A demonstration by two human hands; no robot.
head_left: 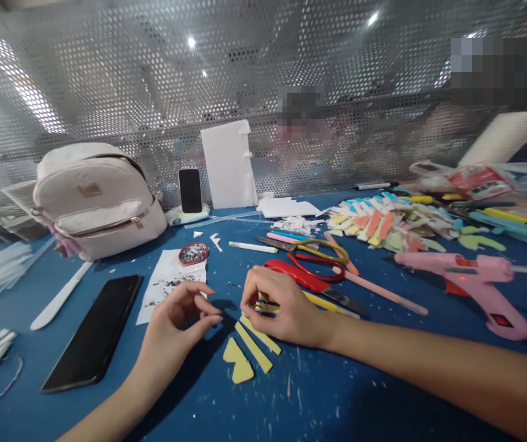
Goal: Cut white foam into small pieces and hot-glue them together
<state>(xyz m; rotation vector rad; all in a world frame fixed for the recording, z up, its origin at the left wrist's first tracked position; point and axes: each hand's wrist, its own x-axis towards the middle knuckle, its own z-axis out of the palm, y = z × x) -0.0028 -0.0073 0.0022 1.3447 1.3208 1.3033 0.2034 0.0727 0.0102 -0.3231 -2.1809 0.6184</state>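
My left hand point(183, 316) hovers over the blue table with thumb and fingers curved and apart, nothing visible between them. Its nearest neighbour is a white paper point(155, 301) sprinkled with dark bits, on which rests a small red-rimmed dish point(194, 253) of glittery flakes. Beside it, my right hand point(279, 304) is closed in a pinch; what its fingertips hold, if anything, is hidden. Yellow strips point(254, 348) lie just below that hand, along with a notched yellow piece point(239, 362). Behind its knuckles are a red-handled utility knife point(295, 275) and scissors point(321, 258).
At right lies a pink glue gun point(470, 276), with a heap of coloured scraps point(387, 221) behind it. A black phone point(95, 334) and a white plastic knife point(61, 298) lie at left. A cream backpack point(100, 209) and a white board point(229, 164) stand near the perforated metal screen point(153, 73).
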